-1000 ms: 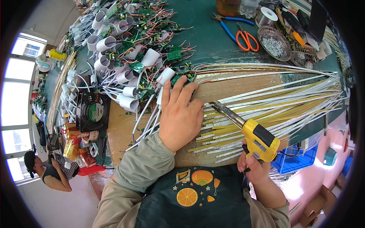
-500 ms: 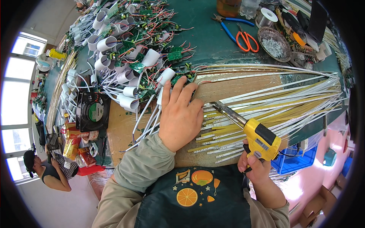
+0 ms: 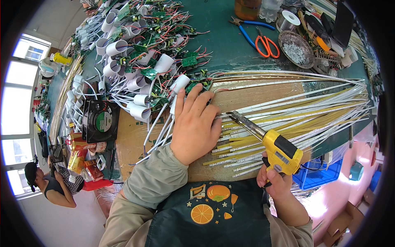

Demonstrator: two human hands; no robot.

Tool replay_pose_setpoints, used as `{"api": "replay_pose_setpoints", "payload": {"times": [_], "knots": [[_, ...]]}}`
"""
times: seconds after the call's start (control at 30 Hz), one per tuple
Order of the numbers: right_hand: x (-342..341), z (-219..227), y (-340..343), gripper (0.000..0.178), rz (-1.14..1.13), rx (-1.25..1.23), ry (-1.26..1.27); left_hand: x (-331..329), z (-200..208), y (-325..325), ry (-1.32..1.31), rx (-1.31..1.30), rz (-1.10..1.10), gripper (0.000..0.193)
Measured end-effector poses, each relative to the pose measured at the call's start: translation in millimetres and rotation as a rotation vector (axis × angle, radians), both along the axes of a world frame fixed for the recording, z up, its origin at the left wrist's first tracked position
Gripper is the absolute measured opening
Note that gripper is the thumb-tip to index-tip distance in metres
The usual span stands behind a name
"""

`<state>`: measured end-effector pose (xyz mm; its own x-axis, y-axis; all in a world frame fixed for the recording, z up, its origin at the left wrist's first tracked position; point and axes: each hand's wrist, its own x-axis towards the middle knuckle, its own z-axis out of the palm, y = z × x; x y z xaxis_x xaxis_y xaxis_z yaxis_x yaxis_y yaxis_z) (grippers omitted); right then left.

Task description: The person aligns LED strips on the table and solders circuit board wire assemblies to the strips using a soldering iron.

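A yellow and black soldering gun [image 3: 282, 152] sits in my right hand [image 3: 275, 181], its fingers closed round the handle. Its metal barrel points up and left, with the tip at the left ends of white and yellow LED strips [image 3: 288, 111]. My left hand [image 3: 195, 129] is right beside that tip, back upward and fingers bent over; what they grip underneath is hidden. Past its fingertips lie green circuit boards [image 3: 190, 61] with thin red wires, and white plastic tubes [image 3: 180, 83] on white cables. A brown board [image 3: 263, 94] lies under the strips.
To the left stands a black fan [image 3: 101, 121] beside red and yellow packets [image 3: 78, 158]. Blue-handled pliers [image 3: 247, 35], orange scissors [image 3: 267, 46], a solder spool [image 3: 290, 19] and a dish [image 3: 297, 48] of clear bits lie far right. A blue crate [image 3: 319, 175] is below the table; another person [image 3: 53, 185] sits left.
The soldering gun has shifted very slightly left, its tip a little lower. My left hand stays in nearly the same place, its thumb slightly shifted.
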<state>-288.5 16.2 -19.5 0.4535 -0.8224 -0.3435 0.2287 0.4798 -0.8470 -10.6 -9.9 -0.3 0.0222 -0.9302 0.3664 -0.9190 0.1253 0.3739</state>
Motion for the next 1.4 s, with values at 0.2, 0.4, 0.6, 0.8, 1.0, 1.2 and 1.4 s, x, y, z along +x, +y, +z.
{"api": "replay_pose_setpoints", "payload": {"times": [0.2,0.4,0.6,0.8,1.0,1.2,1.4], "knots": [[0.0,0.2,0.2,0.065,0.005,-0.021,0.017,2.0,-2.2,0.0,-0.024,-0.023,-0.014,0.01],[1.2,2.3,1.2,0.064,0.001,0.0,0.034,1.0,-2.8,-0.7,-0.038,-0.018,-0.01,0.009],[2.3,-0.7,5.3,0.063,-0.032,-0.003,0.059,0.9,-1.8,-0.8,-0.044,-0.028,-0.01,0.012],[3.3,-1.2,6.6,0.063,-0.052,-0.017,0.036,1.5,-2.8,-0.3,-0.05,-0.029,-0.021,0.012],[4.9,-0.5,5.3,0.059,-0.055,-0.036,0.027,0.8,-0.7,-0.3,-0.068,-0.02,-0.022,0.013],[7.3,0.9,5.8,0.055,-0.061,-0.041,0.057,1.9,-1.2,-0.5,-0.038,-0.053,-0.024,0.014],[9.4,4.5,4.8,0.052,-0.056,-0.05,0.074,2.1,-0.7,-0.1,-0.155,-0.064,-0.011,0.014]]}}
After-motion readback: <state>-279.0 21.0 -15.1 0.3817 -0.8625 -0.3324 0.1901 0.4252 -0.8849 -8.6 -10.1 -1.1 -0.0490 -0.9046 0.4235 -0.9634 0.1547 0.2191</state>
